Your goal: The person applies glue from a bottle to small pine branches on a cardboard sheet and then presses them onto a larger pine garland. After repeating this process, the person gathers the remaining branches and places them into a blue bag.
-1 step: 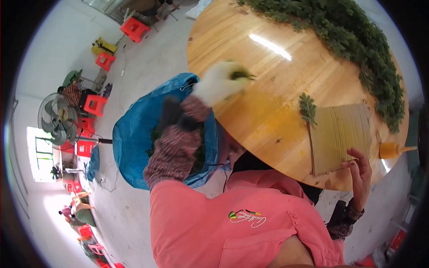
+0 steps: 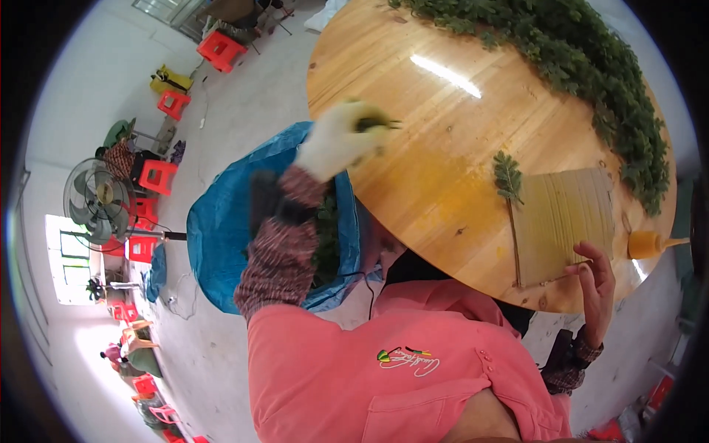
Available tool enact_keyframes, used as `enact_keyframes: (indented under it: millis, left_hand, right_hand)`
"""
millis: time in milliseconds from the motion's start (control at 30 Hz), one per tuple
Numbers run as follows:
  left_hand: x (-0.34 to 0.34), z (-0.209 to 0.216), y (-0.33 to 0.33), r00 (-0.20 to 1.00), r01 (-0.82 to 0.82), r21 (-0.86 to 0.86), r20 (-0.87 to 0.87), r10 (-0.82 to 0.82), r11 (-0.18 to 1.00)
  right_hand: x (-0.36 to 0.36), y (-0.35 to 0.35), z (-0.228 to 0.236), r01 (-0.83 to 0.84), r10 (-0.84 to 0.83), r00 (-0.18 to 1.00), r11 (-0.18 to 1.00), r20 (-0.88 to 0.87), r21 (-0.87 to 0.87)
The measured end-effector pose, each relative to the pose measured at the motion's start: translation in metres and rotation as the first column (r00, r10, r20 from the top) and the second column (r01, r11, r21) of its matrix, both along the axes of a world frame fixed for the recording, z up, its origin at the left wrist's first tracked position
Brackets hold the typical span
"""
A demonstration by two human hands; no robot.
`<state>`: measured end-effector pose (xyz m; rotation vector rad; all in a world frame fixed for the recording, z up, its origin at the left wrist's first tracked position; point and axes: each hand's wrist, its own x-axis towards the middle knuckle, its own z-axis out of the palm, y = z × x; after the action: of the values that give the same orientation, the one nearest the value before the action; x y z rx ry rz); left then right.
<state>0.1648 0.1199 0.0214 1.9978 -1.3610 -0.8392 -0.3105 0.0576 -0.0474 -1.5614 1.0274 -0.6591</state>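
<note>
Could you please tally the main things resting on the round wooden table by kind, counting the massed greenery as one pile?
Pile of green leafy sprigs: 1
Loose green sprig: 1
Ridged cardboard piece: 1
Yellow squeeze bottle with nozzle: 1
Total: 4

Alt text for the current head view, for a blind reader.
A blurred, gloved left hand holds something dark green near a round wooden table and blue bag. The bare right hand is by a brown board; leafy greenery lines the table's far edge.
</note>
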Motion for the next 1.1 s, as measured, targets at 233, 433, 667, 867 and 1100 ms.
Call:
enact_keyframes:
  millis: [233, 433, 667, 867, 1100]
  left_hand:
    - [0.061, -0.041, 0.121, 0.887, 0.063, -0.131, 0.462, 0.005, 0.989]
    - [0.109, -0.115, 0.194, 0.386, -0.575, 0.315, 0.918, -0.089, 0.755]
    - [0.115, -0.08, 0.167, 0.501, -0.64, 0.458, 0.858, -0.118, 0.616]
    - [0.046, 0.015, 0.117, 0.519, -0.438, 0.413, 0.841, -0.151, 0.798]
    - [-0.081, 0.008, -0.018, 0.644, 0.508, -0.141, 0.717, -0.266, 0.85]
  right_hand:
    - [0.003, -0.008, -0.006, -0.013, 0.011, 0.999, 0.999, 0.034, 0.039]
    - [0.0, -0.009, -0.011, -0.04, 0.037, 0.998, 0.997, 0.05, 0.063]
    - [-0.011, -0.003, -0.009, 0.016, -0.02, 0.999, 0.997, 0.05, 0.069]
    - [-0.029, 0.007, -0.006, 0.109, -0.11, 0.993, 0.994, 0.04, 0.025]
    - [-0.068, 0.014, -0.007, 0.373, -0.372, 0.927, 0.927, 0.038, -0.022]
